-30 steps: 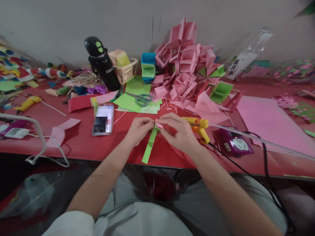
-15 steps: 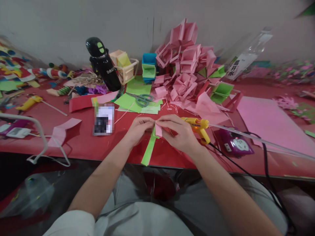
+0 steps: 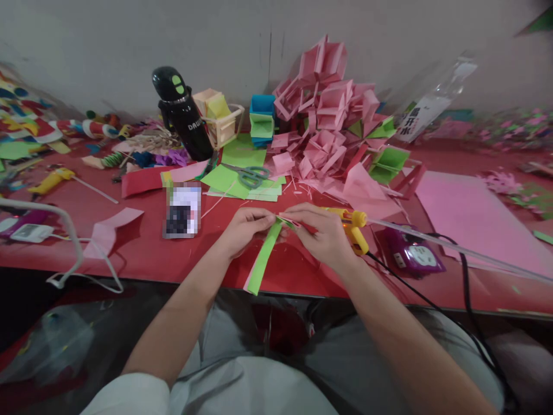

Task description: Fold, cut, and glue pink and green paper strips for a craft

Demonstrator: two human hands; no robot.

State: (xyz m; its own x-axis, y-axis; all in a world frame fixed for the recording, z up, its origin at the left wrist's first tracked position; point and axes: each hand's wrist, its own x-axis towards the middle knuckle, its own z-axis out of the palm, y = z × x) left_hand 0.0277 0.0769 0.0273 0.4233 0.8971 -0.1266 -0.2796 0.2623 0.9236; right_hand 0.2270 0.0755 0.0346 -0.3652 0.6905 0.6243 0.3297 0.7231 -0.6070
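Note:
A folded green-and-pink paper strip [image 3: 264, 259] is held between my two hands over the table's front edge. My left hand [image 3: 247, 230] pinches its upper end from the left, thumb on top. On the other side, my right hand [image 3: 317, 231] grips the folded part, where pink and green layers show between the fingers. The strip's long tail hangs down toward me, green face outward with a pink edge. Just behind my right hand lies a yellow glue gun [image 3: 356, 222], partly covered by that hand.
Grey-green scissors [image 3: 251, 176] rest on green paper sheets [image 3: 233, 187]. A heap of folded pink paper shapes [image 3: 330, 109] leans at the wall. A black bottle [image 3: 190, 124] stands at back left. A purple power strip [image 3: 412, 251] and pink sheet [image 3: 470, 213] lie at right.
The short folded pink end, which pointed down before, is now turned up to the right into my right hand's fingers. The long tail has swung slightly, showing a pink edge.

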